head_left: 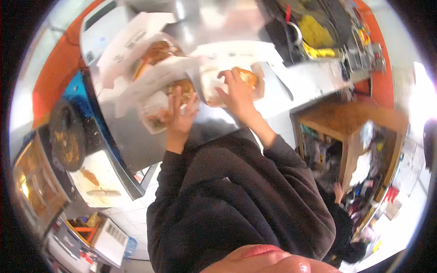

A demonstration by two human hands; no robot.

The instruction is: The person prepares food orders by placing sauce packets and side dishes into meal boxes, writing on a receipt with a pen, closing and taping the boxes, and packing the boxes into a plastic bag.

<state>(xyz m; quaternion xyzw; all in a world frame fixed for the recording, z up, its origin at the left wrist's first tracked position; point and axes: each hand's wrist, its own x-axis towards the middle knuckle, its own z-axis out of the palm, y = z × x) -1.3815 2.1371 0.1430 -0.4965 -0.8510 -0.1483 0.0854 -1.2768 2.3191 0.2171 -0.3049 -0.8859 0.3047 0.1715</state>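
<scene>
My left hand [180, 119] is spread over the near side of an open paper takeaway box [152, 123], its fingertips against a browned burger [184, 87] in it. My right hand [239, 95] reaches into a second open box [259, 88], fingers apart and bent, beside an orange-brown bun [247, 77]. Whether these fingers touch the bun is hard to tell. Behind my left hand stands a third open box [125, 48] with another browned burger [159, 52] inside. The box lids are raised, and printing on them is blurred.
A knife [281, 82] lies right of the boxes on the metal counter [136, 141]. Yellow food fills a dark container [316, 32] at the back right. At left is a cutting board [102, 179] with a knife. Another person's hand [338, 193] is by the wooden shelf [348, 132].
</scene>
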